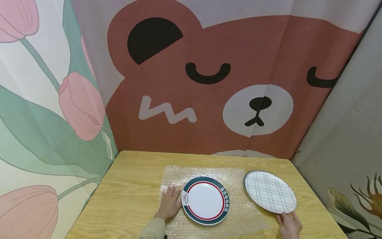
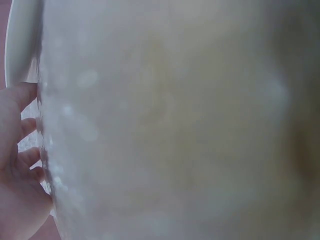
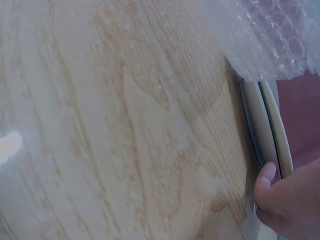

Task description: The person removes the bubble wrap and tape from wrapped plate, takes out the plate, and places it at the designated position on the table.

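My left hand (image 1: 170, 203) rests with fingers extended on a sheet of bubble wrap (image 1: 235, 212), beside a round white plate (image 1: 206, 200) with a dark teal rim and a red ring. That plate lies face up on the wrap. In the left wrist view the fingers (image 2: 30, 156) touch the wrap, close to a pale plate edge (image 2: 22, 45). At the right, my right hand (image 1: 290, 225) pinches the near rim of a white plate with a checked line pattern (image 1: 270, 191). Two rim layers (image 3: 262, 125) show in the right wrist view; whether these are two stacked plates I cannot tell.
Everything is on a light wooden table (image 1: 119, 199). Behind it hangs a cloth (image 1: 244, 56) printed with a bear. A tulip-printed cloth (image 1: 44, 139) borders the left side, and a pale cloth (image 1: 352, 116) the right. The bubble wrap's right edge reaches toward the checked plate.
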Motion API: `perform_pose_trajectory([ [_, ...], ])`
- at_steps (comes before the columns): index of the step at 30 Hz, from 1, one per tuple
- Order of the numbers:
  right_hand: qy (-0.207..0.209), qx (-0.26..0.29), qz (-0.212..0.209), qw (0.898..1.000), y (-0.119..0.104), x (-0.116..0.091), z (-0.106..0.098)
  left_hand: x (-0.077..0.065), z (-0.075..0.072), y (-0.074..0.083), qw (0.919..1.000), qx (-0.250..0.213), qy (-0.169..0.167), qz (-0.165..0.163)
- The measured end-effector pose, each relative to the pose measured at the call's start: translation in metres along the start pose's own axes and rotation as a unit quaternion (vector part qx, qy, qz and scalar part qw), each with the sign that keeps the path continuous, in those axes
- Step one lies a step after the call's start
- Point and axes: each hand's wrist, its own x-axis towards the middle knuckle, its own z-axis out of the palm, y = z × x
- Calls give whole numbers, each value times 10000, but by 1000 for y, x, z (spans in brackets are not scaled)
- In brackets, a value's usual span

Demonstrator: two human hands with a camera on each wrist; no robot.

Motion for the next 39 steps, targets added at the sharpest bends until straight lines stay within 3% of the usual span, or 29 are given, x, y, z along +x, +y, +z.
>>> perform_pose_trajectory([
  [3, 23, 18, 7, 10000, 0, -1, 1, -1, -2, 1, 10000, -50, -66, -35],
  [10, 220, -601, 57, 9979, -1, -2, 3, 0, -2, 1, 10000, 19, -61, -20],
  [20, -97, -96, 238, 9996, -3, 1, 1, 0, -3, 3, 10000, -28, -62, -60],
  [28, -3, -490, 206, 9986, -5, -1, 3, 1, -2, 2, 9999, -69, -90, -91],
  [34, 513, -1347, 81, 9895, -1, 6, 3, 0, 0, 1, 9999, -49, -100, -85],
  [39, 1087, -1542, -154, 9819, -2, 3, 5, 0, 1, 0, 10000, -25, -82, -48],
])
